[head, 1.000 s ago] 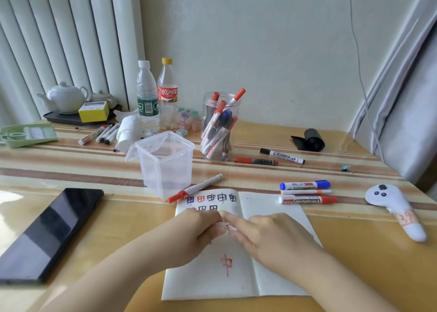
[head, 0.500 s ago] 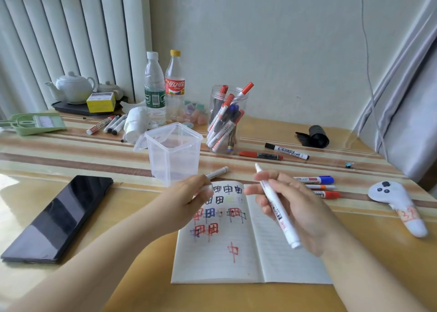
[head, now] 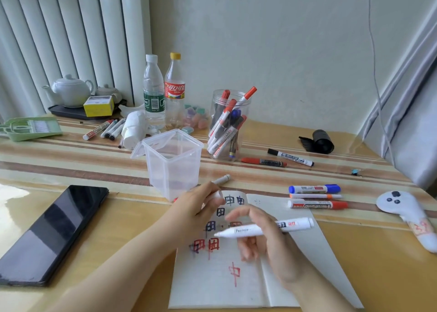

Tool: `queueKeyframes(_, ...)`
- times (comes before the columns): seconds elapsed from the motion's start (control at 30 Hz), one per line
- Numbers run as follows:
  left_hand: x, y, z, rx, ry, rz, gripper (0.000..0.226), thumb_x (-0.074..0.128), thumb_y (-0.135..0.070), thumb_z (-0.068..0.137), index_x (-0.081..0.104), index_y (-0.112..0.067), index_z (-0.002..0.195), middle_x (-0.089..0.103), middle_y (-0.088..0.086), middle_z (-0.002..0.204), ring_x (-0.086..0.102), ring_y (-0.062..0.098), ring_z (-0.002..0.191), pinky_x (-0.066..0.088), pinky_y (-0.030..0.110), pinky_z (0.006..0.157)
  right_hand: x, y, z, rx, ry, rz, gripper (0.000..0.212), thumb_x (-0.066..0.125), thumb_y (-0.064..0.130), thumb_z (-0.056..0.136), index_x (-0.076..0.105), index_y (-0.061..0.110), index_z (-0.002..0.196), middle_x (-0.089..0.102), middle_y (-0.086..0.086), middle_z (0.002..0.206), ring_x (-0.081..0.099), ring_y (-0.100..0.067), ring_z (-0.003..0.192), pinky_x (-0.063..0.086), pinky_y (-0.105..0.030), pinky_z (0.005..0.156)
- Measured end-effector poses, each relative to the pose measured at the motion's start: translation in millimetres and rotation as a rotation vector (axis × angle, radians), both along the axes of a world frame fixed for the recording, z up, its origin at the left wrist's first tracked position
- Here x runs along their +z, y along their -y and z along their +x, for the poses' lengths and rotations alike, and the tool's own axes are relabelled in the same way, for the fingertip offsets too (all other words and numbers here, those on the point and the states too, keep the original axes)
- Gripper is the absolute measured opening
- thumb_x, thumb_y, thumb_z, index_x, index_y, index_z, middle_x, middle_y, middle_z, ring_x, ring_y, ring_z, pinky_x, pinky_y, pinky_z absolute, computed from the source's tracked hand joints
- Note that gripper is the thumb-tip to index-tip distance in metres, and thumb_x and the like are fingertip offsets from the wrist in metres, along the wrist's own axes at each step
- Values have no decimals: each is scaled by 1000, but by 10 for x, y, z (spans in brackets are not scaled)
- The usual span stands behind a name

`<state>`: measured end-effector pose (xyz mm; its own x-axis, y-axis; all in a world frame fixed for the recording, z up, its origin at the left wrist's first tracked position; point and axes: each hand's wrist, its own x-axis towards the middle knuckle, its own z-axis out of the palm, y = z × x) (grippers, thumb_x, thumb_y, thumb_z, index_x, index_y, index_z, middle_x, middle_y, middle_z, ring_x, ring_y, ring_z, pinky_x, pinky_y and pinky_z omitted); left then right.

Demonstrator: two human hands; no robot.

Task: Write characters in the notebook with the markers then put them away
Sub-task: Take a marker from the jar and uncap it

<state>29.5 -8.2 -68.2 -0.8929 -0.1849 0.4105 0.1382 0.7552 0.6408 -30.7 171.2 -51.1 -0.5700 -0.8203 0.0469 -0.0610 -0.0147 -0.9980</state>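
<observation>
An open notebook (head: pixel 224 288) lies on the table in front of me, with red and blue characters on its left page. Above the page, my right hand (head: pixel 264 245) grips an uncapped white marker (head: pixel 250 230) that lies level, its tip pointing left. My left hand (head: pixel 194 210) hovers over the top left of the page and pinches a small white cap (head: pixel 217 194). A grey marker (head: pixel 222 179) lies just behind that hand. Three more markers lie right of the notebook: blue (head: pixel 314 189), orange (head: pixel 315 196) and red (head: pixel 318 204).
A clear square container (head: pixel 172 162) with its lid open stands behind the notebook, beside a round jar (head: pixel 228 127) of several markers. A black (head: pixel 290 157) and a red marker (head: pixel 263 162) lie farther back. A phone (head: pixel 52 236) lies left, a white controller (head: pixel 406 214) right.
My hands pulled apart over the notebook, the cap staying in the left one. The right hand turned the marker from upright to level and lowered it.
</observation>
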Motion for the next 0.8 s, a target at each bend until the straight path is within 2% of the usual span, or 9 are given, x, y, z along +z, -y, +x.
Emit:
queueKeyframes(0.07,-44,-15,26,-51,-14,-1,37,34,-51,89,56,-22,97,60,-16,91,55,3,85,44,20,74,-43,-6,11,-9,-46,27,39,43,52,68,59,19,79,42,-4,54,43,-14,52,40,-18,54)
queueKeyframes(0.2,-46,-10,43,-187,-1,105,42,34,-51,91,61,-21,103,61,-22,104,55,-4,102,42,12,84,-58,-28,25,-8,-121,104,32,43,51,63,59,23,68,48,-3,57,49,-13,57,38,-14,56)
queueKeyframes(0.27,-63,3,34,-213,18,109,43,33,-53,91,61,-24,105,59,-22,111,54,-5,104,42,13,87,-60,-32,22,-27,-96,107,33,45,50,61,60,21,66,51,0,55,50,-12,57,37,-17,57)
queueKeyframes(0.37,-111,12,8,-214,55,8,46,30,-56,91,59,-27,112,59,-25,110,53,-6,105,40,28,93,-57,-36,12,-28,-93,129,36,46,50,61,62,19,68,52,4,51,51,-12,58,38,-21,60)
queueKeyframes(0.5,-119,8,5,-237,66,39,49,27,-60,91,59,-25,104,61,-15,98,55,0,99,42,23,86,-42,-32,29,-33,-128,107,32,47,50,66,63,21,66,54,2,51,51,-11,54,39,-18,58)
queueKeyframes(0.6,-106,-7,21,-227,114,39,54,23,-62,89,58,-21,98,61,-8,97,55,4,97,42,25,85,-61,-43,18,-130,-180,72,32,53,53,69,60,23,61,55,1,48,51,-10,49,40,-18,54)
queueKeyframes(0.7,-114,-18,29,-203,157,48,52,24,-59,87,57,-21,97,62,-8,100,55,1,97,42,22,86,-100,-68,-22,-297,-226,68,32,62,55,63,55,25,55,52,2,45,53,-17,51,42,-23,53)
queueKeyframes(0.8,-124,-16,27,-199,176,82,47,26,-56,90,56,-20,94,63,-7,101,56,2,97,42,22,87,-109,-57,-5,-353,-240,105,31,66,50,61,54,22,58,52,1,48,52,-21,55,46,-42,55)
